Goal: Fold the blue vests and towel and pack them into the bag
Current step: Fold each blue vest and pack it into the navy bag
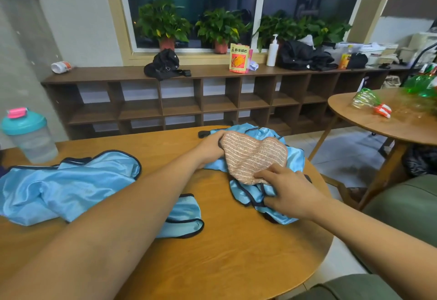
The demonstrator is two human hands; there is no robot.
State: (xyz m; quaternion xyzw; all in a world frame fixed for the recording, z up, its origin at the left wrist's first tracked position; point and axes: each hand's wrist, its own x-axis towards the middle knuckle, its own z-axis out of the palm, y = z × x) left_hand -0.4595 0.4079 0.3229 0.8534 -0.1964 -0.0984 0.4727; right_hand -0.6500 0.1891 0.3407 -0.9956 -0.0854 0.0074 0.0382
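A pinkish-brown striped towel (253, 155) lies folded on top of a crumpled blue vest (250, 193) at the right side of the wooden table (224, 252). My left hand (210, 146) grips the towel's far left edge. My right hand (290, 193) pinches the towel's near corner together with vest fabric. A second blue vest (66, 191) with dark trim lies spread out on the left, partly under my left forearm. I cannot pick out the bag with certainty; a black strap (203, 133) pokes out beyond the right vest.
A shaker bottle (28, 134) with a teal lid stands at the table's far left. A second round table (390, 120) with green plastic bottles is to the right. A long dark shelf unit (189, 101) with plants, a black bag and a pump bottle runs along the wall.
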